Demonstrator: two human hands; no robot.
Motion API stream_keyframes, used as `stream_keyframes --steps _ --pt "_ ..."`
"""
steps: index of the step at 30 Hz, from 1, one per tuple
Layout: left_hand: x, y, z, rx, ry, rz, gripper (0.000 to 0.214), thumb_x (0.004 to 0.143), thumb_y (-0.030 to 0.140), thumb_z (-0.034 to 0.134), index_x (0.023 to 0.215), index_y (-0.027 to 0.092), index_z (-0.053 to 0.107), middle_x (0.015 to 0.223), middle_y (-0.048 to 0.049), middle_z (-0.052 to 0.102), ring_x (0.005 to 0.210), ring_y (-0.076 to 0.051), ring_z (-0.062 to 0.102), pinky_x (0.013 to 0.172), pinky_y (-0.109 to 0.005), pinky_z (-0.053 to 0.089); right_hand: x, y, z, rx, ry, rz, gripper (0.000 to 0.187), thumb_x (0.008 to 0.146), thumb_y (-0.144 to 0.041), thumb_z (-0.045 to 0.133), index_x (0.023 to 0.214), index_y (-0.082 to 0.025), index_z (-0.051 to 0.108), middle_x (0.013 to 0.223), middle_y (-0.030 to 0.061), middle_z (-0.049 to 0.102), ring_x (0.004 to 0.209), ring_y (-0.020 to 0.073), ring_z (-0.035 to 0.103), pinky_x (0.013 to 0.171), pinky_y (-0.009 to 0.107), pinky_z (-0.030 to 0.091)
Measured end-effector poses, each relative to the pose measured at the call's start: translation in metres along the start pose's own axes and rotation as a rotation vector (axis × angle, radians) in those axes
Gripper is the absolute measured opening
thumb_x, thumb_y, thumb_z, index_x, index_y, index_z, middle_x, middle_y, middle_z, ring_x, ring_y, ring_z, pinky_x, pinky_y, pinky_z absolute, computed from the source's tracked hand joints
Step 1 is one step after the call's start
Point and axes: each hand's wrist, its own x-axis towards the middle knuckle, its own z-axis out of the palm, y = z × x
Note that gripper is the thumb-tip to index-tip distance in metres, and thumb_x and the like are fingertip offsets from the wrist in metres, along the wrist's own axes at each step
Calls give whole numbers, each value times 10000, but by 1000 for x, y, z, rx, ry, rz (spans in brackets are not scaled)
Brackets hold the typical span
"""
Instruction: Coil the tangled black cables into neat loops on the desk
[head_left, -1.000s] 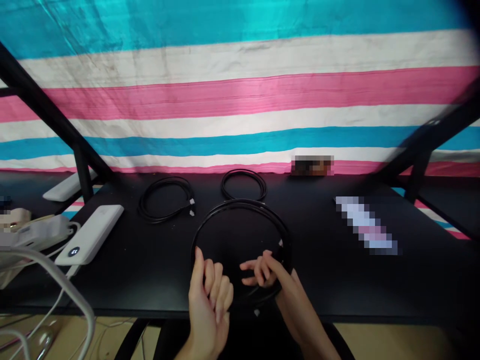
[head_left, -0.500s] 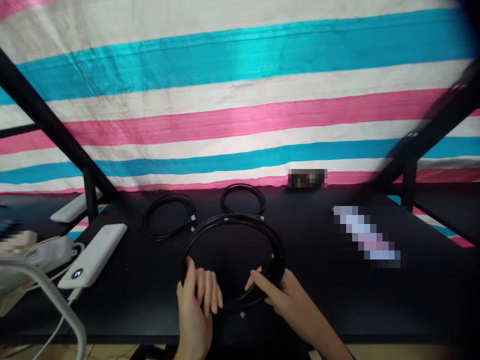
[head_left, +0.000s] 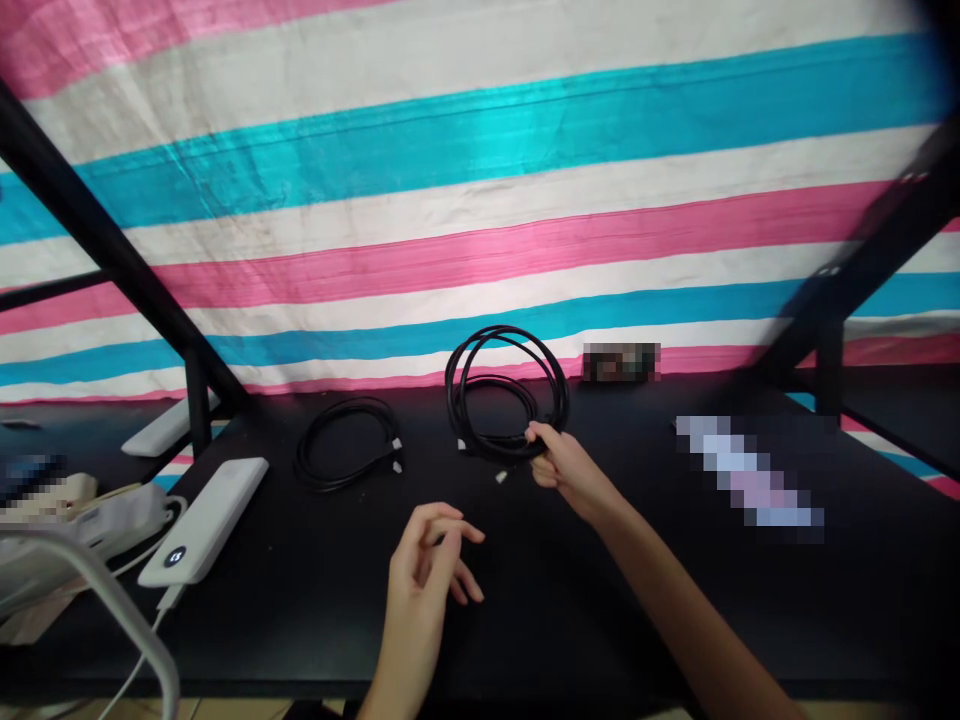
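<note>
Right hand [head_left: 561, 462], centre of frame, grasped a black cable coil [head_left: 561, 380] by its lower right edge, thumb uppermost. Coil stood tilted just above frame centre, its top loops against the striped sheet [head_left: 450, 235]. Pale tip [head_left: 502, 477] showed below its lower edge. A smaller coil [head_left: 496, 380] appeared through its loops; whether the two touched could not be told. Left hand [head_left: 431, 560], lower centre, was released: fingers loosely bent, above the black table [head_left: 300, 625]. Third coil [head_left: 302, 450] lay on the table left of centre, two white ends at its right side. White power bank [head_left: 214, 515] lay lower left, display lit, white cable [head_left: 159, 618] plugged into its near end.
</note>
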Motion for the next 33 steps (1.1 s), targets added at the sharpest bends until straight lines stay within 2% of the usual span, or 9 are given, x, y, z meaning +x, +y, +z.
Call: stream_keyframes --steps 4,8,14,19,25,28,33 --pt "-3 -5 -1 -10 -38 -42 281 843 460 541 830 179 524 722 -6 643 409 -78 539 404 -191 374 29 9 -5 -19 59 36 149 816 -254 499 685 -185 491 339 -130 269 321 31 185 366 147 265" --pt "-5 -8 -4 -31 -67 -89 278 855 459 523 831 183 506 579 18 610 383 -80 505 393 -180 340 41 22 -10 -36 81 85 155 865 -230 491 738 -161 548 387 -79 407 340 51 327 406 160 378" --pt "-6 -8 -1 -37 -91 -106 273 854 456 518 850 184 497 495 37 576 374 -85 484 391 -178 316 42 23 -12 -26 55 99 160 931 -251 486 893 -139 594 567 -8 571 464 69 492 454 150 440" --pt "-5 -10 6 -39 -106 -126 313 837 495 525 832 185 484 461 44 560 345 -78 459 370 -170 295 39 19 -14 -68 -7 97 267 952 -295 475 1063 -107 628 658 23 606 537 77 530 463 139 454" --pt "-5 -10 7 -18 -116 -133 313 847 494 515 832 184 480 453 50 551 352 -70 453 381 -162 304 41 21 -18 -145 -67 33 286 944 -267 487 1163 -129 609 750 34 624 617 89 558 501 142 479" --pt "-5 -11 8 -4 -124 -146 315 844 495 515 833 183 481 448 53 542 351 -72 449 380 -166 297 43 23 -17 -184 -43 -1 263 948 -258 465 1123 -136 617 740 37 634 609 90 567 526 158 493" --pt "-4 -11 9 36 -131 -146 307 847 492 504 845 186 483 456 51 534 358 -87 446 383 -183 300 49 27 -19 -256 33 -66 169 898 -190 510 803 -140 641 836 76 692 629 88 611 563 179 508"
